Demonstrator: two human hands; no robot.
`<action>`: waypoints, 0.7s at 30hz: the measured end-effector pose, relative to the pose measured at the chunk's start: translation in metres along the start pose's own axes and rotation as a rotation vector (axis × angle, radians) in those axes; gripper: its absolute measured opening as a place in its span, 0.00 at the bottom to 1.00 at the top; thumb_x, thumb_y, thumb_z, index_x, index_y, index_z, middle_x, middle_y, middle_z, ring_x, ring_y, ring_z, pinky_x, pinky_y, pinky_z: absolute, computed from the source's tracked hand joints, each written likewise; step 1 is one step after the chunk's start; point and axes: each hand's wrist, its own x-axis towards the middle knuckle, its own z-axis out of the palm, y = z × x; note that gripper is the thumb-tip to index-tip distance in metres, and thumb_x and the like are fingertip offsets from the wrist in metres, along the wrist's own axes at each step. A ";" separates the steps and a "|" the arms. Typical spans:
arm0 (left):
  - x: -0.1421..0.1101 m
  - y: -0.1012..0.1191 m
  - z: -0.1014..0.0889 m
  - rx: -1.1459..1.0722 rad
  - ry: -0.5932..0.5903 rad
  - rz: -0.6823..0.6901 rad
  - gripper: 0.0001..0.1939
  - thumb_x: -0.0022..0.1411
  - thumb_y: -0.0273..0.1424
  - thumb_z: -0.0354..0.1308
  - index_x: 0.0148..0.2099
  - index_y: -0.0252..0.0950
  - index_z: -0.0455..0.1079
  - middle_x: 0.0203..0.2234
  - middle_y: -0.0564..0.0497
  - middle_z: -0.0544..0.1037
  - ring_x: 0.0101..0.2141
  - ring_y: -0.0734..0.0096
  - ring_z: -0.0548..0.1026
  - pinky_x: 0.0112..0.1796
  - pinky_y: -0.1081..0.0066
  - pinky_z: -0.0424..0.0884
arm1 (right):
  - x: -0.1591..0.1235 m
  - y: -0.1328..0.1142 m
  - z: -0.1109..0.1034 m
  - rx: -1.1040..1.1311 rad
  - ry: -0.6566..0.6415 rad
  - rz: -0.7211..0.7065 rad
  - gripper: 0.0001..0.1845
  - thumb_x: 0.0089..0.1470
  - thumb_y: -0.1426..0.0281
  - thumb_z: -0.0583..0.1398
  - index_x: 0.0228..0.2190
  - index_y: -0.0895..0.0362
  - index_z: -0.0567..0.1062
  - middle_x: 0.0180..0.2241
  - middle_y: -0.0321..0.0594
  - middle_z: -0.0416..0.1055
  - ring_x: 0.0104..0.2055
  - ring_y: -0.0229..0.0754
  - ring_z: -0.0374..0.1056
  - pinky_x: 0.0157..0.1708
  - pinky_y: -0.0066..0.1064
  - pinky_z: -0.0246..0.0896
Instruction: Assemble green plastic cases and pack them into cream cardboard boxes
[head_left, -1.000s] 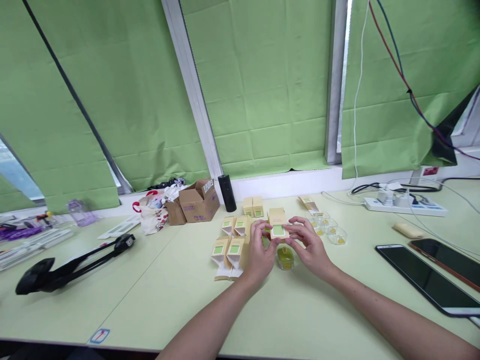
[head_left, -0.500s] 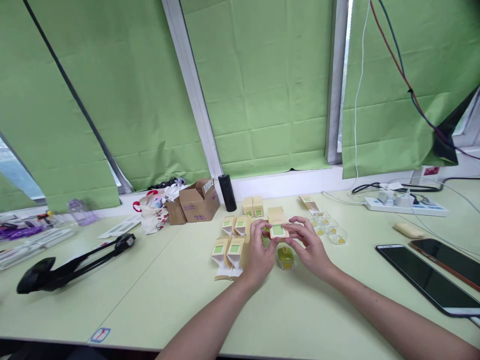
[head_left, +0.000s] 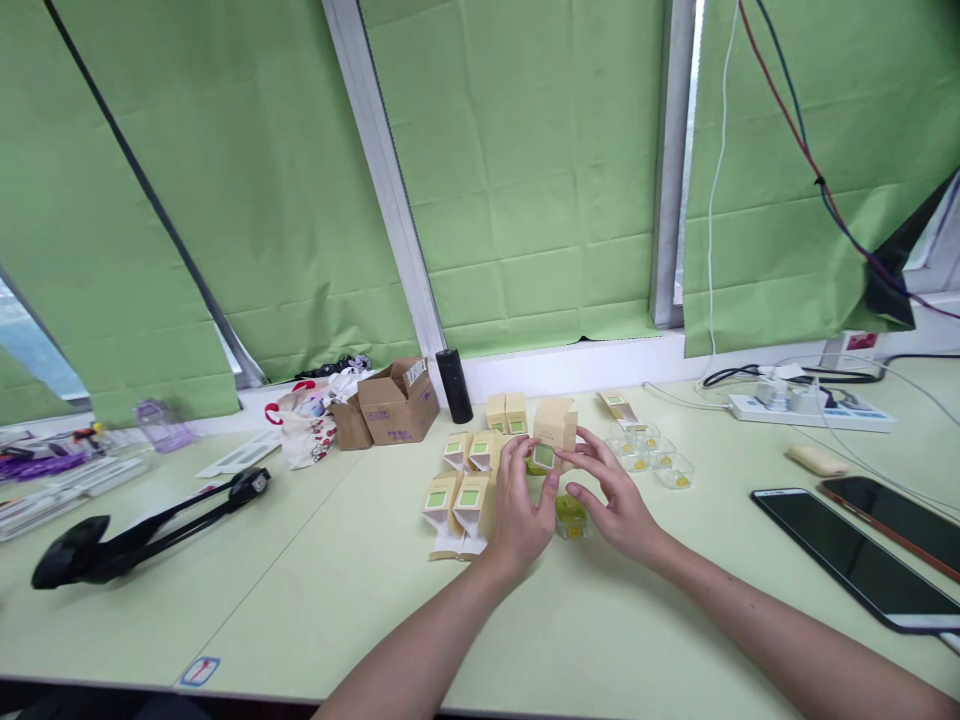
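Between my two hands is a small yellow carton (head_left: 556,424) with a green square window, tilted and held above the table. My left hand (head_left: 523,505) grips its left side with fingers and thumb. The fingers of my right hand (head_left: 616,503) touch its right side, the thumb apart from it. Under the hands stands a small clear jar with a green lid (head_left: 571,515); another green-topped item is mostly hidden behind the left fingers. Several similar folded cartons (head_left: 456,497) lie just left of my left hand. Clear jars with yellow spots (head_left: 652,458) stand right of my right hand.
Two closed cartons (head_left: 506,413) and a black cylinder (head_left: 454,386) stand farther back, beside a cardboard box (head_left: 399,402). A flat carton (head_left: 617,409) lies behind the jars. Two phones (head_left: 855,560) and a power strip (head_left: 814,411) are at right; a black strapped device (head_left: 150,530) lies at left.
The carton has turned and tilted between my hands, so its side now faces me more and its window points left. My right thumb has come away from it.
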 end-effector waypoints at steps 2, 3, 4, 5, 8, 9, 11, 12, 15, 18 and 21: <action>0.000 -0.001 0.001 -0.008 0.007 -0.018 0.22 0.75 0.41 0.57 0.66 0.44 0.63 0.65 0.40 0.66 0.67 0.50 0.64 0.66 0.46 0.64 | -0.001 -0.001 0.000 -0.015 -0.019 -0.023 0.21 0.70 0.60 0.60 0.61 0.42 0.76 0.73 0.44 0.54 0.70 0.57 0.62 0.69 0.58 0.60; 0.000 -0.002 0.001 -0.015 0.013 -0.029 0.22 0.75 0.41 0.57 0.66 0.44 0.63 0.64 0.40 0.66 0.67 0.50 0.64 0.66 0.47 0.64 | -0.002 -0.003 0.000 -0.022 -0.027 -0.038 0.22 0.70 0.61 0.59 0.63 0.41 0.74 0.74 0.44 0.54 0.72 0.57 0.59 0.70 0.58 0.59; 0.000 -0.004 0.001 -0.023 0.019 -0.042 0.23 0.74 0.42 0.58 0.67 0.44 0.63 0.64 0.40 0.67 0.67 0.50 0.65 0.66 0.47 0.64 | -0.002 -0.005 0.000 -0.030 -0.036 -0.053 0.24 0.70 0.61 0.59 0.65 0.40 0.72 0.74 0.43 0.54 0.74 0.57 0.56 0.70 0.59 0.58; 0.000 -0.005 0.002 -0.028 0.027 -0.057 0.24 0.74 0.42 0.58 0.67 0.44 0.62 0.64 0.40 0.67 0.67 0.51 0.65 0.66 0.48 0.64 | -0.002 -0.006 0.000 -0.039 -0.043 -0.070 0.26 0.70 0.62 0.59 0.66 0.40 0.69 0.74 0.42 0.55 0.75 0.57 0.54 0.71 0.59 0.56; 0.002 -0.007 0.002 -0.025 0.054 -0.112 0.25 0.73 0.43 0.58 0.67 0.43 0.63 0.64 0.40 0.67 0.66 0.51 0.66 0.65 0.50 0.65 | -0.001 -0.011 -0.001 -0.076 -0.061 -0.127 0.30 0.70 0.63 0.58 0.70 0.39 0.63 0.74 0.41 0.57 0.76 0.56 0.52 0.72 0.61 0.53; 0.003 -0.007 0.002 -0.018 0.060 -0.131 0.24 0.73 0.44 0.58 0.66 0.42 0.63 0.63 0.41 0.67 0.65 0.52 0.67 0.64 0.51 0.66 | -0.001 -0.012 -0.001 -0.089 -0.066 -0.152 0.30 0.70 0.64 0.58 0.70 0.39 0.62 0.73 0.41 0.59 0.76 0.56 0.53 0.72 0.62 0.53; 0.005 -0.006 0.000 0.000 0.058 -0.161 0.22 0.73 0.45 0.59 0.63 0.42 0.66 0.60 0.42 0.70 0.61 0.54 0.70 0.61 0.54 0.68 | 0.000 -0.012 -0.001 -0.109 -0.072 -0.202 0.30 0.71 0.66 0.57 0.70 0.41 0.61 0.71 0.43 0.62 0.74 0.56 0.54 0.71 0.62 0.54; 0.006 -0.004 0.000 0.007 0.056 -0.173 0.22 0.72 0.45 0.59 0.62 0.42 0.67 0.58 0.42 0.71 0.59 0.55 0.71 0.59 0.55 0.70 | 0.000 -0.012 0.000 -0.119 -0.075 -0.221 0.30 0.71 0.67 0.57 0.70 0.42 0.61 0.70 0.43 0.64 0.74 0.56 0.55 0.71 0.61 0.55; 0.009 -0.002 -0.002 0.013 0.049 -0.217 0.22 0.70 0.45 0.62 0.60 0.42 0.68 0.55 0.43 0.73 0.56 0.55 0.73 0.56 0.58 0.71 | 0.000 -0.010 0.000 -0.147 -0.082 -0.239 0.29 0.71 0.68 0.56 0.70 0.43 0.62 0.68 0.43 0.67 0.72 0.55 0.56 0.69 0.59 0.58; 0.010 -0.006 -0.003 0.009 0.049 -0.289 0.25 0.68 0.46 0.65 0.61 0.41 0.68 0.56 0.42 0.74 0.56 0.54 0.73 0.55 0.58 0.71 | 0.000 -0.009 0.000 -0.163 -0.087 -0.239 0.29 0.70 0.70 0.56 0.69 0.44 0.62 0.67 0.43 0.68 0.71 0.55 0.57 0.68 0.58 0.61; 0.011 -0.015 -0.003 0.004 0.062 -0.326 0.25 0.68 0.44 0.65 0.61 0.39 0.67 0.55 0.41 0.75 0.54 0.54 0.74 0.54 0.58 0.71 | 0.001 -0.008 -0.003 -0.199 -0.094 -0.252 0.23 0.68 0.71 0.58 0.62 0.45 0.69 0.62 0.44 0.73 0.67 0.56 0.61 0.64 0.57 0.64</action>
